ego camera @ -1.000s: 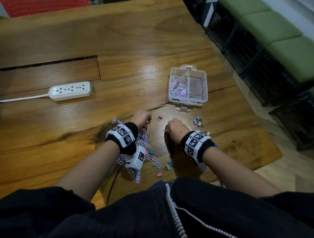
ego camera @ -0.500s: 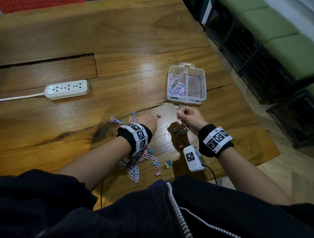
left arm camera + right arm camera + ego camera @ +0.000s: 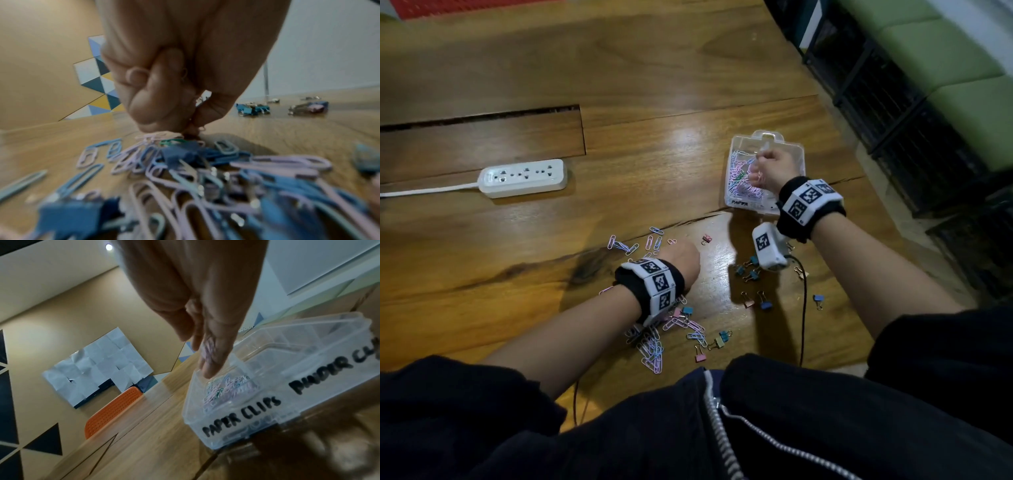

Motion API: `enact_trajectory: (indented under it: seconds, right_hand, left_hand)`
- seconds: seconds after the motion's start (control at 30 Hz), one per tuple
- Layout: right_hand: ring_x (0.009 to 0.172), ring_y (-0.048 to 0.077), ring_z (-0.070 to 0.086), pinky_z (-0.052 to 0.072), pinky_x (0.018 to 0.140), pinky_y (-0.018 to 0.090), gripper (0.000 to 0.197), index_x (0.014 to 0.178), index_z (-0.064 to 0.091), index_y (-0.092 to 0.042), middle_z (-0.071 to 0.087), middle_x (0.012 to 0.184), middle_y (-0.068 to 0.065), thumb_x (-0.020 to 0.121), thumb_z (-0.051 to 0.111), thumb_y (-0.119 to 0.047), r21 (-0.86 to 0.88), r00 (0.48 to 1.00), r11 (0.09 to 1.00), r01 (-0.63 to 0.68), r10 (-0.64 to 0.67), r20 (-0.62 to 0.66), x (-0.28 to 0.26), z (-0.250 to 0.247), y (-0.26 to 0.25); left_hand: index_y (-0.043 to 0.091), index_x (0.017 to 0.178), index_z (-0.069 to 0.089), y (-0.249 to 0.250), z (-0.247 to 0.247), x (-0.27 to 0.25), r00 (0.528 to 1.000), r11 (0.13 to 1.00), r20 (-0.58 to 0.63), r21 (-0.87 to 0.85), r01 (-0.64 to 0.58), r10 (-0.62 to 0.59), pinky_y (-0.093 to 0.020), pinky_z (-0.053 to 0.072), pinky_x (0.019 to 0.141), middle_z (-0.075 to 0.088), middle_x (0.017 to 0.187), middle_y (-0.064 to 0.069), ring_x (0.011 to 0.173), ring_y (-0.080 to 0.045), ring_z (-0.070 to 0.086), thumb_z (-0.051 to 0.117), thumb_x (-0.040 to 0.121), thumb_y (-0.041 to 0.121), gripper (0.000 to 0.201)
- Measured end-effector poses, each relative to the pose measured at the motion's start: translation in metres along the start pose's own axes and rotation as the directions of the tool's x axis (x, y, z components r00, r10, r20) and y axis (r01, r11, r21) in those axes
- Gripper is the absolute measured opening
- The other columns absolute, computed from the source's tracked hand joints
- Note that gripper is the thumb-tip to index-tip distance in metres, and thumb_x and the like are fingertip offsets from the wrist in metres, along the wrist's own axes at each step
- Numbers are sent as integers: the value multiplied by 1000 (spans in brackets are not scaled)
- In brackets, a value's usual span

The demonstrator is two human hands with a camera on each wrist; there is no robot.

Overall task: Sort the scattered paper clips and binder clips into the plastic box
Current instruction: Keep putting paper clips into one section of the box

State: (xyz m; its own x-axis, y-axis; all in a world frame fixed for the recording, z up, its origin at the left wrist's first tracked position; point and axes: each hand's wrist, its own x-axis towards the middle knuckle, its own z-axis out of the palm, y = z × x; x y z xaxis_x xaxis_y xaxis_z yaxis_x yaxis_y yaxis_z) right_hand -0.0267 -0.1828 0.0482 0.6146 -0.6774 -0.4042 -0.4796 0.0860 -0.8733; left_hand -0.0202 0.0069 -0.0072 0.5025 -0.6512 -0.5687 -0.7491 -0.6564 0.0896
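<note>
The clear plastic box (image 3: 742, 204) stands on the wooden table; its front wall (image 3: 246, 415) is labelled PAPER CLIPS and BINDER CLIPS. Pastel paper clips (image 3: 228, 386) lie in its left compartment. My right hand (image 3: 768, 164) hovers over that compartment, and its fingertips (image 3: 207, 365) pinch pink paper clips. My left hand (image 3: 681, 257) is down on the table, fingers curled, pinching paper clips (image 3: 185, 128) at the far end of the loose pile (image 3: 205, 170). More paper clips (image 3: 654, 353) lie under my left wrist. Binder clips (image 3: 748, 270) are scattered below the box.
A white power strip (image 3: 524, 178) lies at the left, in front of a long slot in the tabletop (image 3: 482, 120). A black cable (image 3: 804, 308) runs from my right wrist camera. A lone pink binder clip (image 3: 707, 238) lies between my hands. Green benches (image 3: 945, 51) stand past the table's right edge.
My right hand rose from the table near the binder clips and moved forward over the box's left compartment. My left hand stayed low at the paper clip pile.
</note>
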Motion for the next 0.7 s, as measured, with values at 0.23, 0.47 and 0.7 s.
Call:
enact_trajectory:
  seconds: [0.23, 0.47, 0.7]
  right_hand:
    - [92, 15, 50, 43, 94, 36, 26, 112, 54, -1, 58, 112, 7, 92, 36, -2, -118, 989, 983, 142, -146, -26, -16, 0, 10]
    - [77, 10, 52, 44, 67, 18, 25, 76, 50, -20, 54, 84, -5, 88, 46, 2, -44, 994, 993, 106, -106, -17, -71, -16, 58]
    - [77, 18, 53, 47, 72, 31, 30, 73, 51, -23, 54, 79, 0, 87, 48, 4, -177, 984, 975, 132, -107, 144, -92, -25, 87]
  left_hand:
    - [15, 62, 33, -6, -69, 14, 979, 232, 196, -951, 203, -53, -13, 24, 37, 35, 49, 2, 41, -10, 30, 28, 97, 17, 35]
    - [9, 74, 43, 37, -133, 58, 994, 8, 97, -995, 96, 41, -19, 42, 44, 41, 65, -3, 49, -12, 41, 37, 92, 9, 19]
    - [21, 73, 45, 47, -126, 67, 993, 21, 24, -1000, 22, 118, -41, 27, 110, 35, 146, -15, 131, -26, 35, 44, 91, 22, 18]
